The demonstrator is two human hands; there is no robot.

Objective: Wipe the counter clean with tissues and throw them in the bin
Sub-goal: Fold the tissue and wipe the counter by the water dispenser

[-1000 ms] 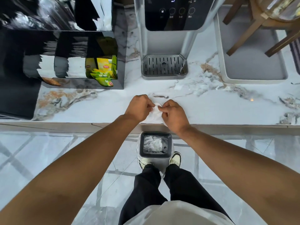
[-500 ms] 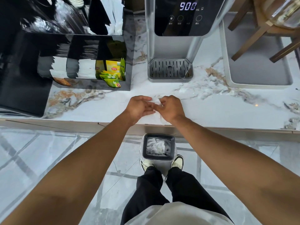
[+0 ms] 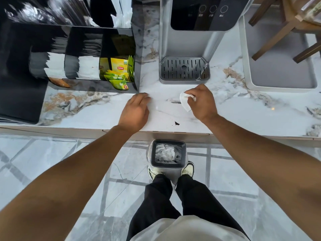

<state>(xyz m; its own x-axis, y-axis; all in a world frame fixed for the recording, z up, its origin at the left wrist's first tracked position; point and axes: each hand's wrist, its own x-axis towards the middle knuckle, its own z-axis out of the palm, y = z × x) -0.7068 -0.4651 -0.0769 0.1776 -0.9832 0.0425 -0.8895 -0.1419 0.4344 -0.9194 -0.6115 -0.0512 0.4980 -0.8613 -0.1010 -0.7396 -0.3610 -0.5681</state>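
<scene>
Hands just split apart: my right hand [image 3: 202, 103] now pinches the crumpled white tissue [image 3: 185, 101] alone, and my left hand [image 3: 136, 113] rests loose beside it. Dark crumbs [image 3: 176, 123] sit just below the tissue, so wiping's next.

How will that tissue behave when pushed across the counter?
Probably floppy: the tissue droops in folds from the right hand. Likely very light and apt to bunch up, like the crumpled ones in the bin. It may drag the dark crumbs unevenly.
</scene>
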